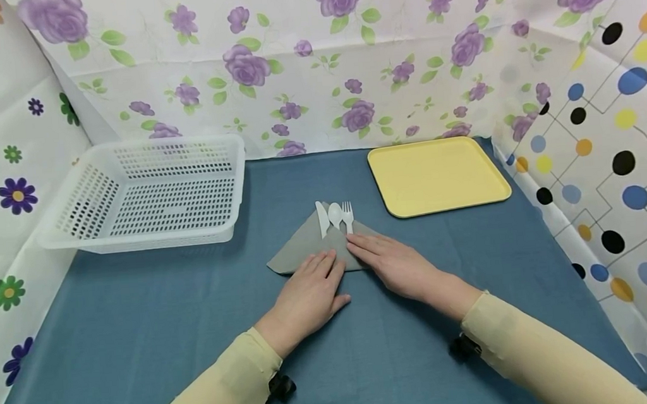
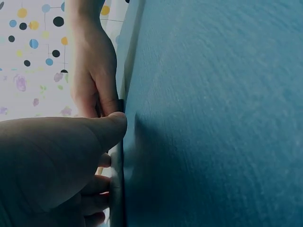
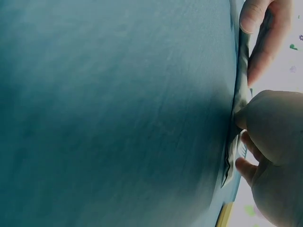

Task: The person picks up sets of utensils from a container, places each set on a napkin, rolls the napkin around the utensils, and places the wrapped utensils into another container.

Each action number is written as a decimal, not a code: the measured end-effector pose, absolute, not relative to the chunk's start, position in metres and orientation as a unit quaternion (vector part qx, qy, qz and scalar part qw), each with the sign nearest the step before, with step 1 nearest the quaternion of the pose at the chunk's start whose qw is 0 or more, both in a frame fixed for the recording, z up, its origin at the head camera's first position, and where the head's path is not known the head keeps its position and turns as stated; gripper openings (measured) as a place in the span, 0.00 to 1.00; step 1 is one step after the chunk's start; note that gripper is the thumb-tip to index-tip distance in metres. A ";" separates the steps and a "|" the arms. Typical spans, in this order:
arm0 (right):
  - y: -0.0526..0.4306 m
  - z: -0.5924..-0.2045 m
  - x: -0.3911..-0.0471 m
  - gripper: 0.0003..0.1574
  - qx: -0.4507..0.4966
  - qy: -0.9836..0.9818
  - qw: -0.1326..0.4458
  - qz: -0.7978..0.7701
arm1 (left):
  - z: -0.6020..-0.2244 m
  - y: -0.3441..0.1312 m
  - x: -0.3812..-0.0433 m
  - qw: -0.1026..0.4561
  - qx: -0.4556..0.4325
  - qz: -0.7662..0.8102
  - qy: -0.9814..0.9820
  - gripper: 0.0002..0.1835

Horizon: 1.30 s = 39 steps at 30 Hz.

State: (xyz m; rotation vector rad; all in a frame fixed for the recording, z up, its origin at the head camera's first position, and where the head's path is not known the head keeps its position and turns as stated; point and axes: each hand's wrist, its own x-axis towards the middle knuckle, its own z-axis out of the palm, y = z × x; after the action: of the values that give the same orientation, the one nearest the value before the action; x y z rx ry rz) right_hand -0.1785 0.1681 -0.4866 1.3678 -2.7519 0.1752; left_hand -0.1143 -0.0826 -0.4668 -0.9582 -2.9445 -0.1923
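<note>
A grey cloth napkin [image 1: 297,247], folded to a triangular shape, lies on the blue cloth in the head view. From its top stick out a white knife [image 1: 322,218], a white spoon [image 1: 335,215] and a white fork [image 1: 348,215]; their lower parts are hidden in the folds. My left hand [image 1: 308,297] rests its extended fingers on the napkin's lower middle, thumb out to the side. On the right part, below the fork, my right hand [image 1: 400,268] presses with its fingers laid flat. The right wrist view shows the napkin's edge [image 3: 241,71] low against the table.
A white perforated plastic basket [image 1: 155,239] stands at the back left. At the back right lies a yellow tray [image 1: 438,177]. Blue cloth [image 1: 169,341] covers the table, and patterned sheets [image 1: 392,63] hang behind and at both sides.
</note>
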 end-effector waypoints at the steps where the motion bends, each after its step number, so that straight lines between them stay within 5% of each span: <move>1: 0.170 -0.487 -0.177 0.32 0.445 -0.893 0.033 0.055 | -0.466 -0.082 -0.114 0.018 -0.308 -0.061 -0.949 0.36; 39: 0.221 -0.480 -0.155 0.38 0.432 -0.902 0.008 0.016 | -0.471 -0.079 -0.115 0.043 -0.304 -0.036 -0.951 0.36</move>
State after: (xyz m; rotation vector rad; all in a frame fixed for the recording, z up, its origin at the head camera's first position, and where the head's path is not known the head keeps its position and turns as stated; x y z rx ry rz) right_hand -0.1554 0.2211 -0.4802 1.3509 -2.8171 0.0505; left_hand -0.1148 -0.0795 -0.4707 -0.9290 -2.9087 -0.1102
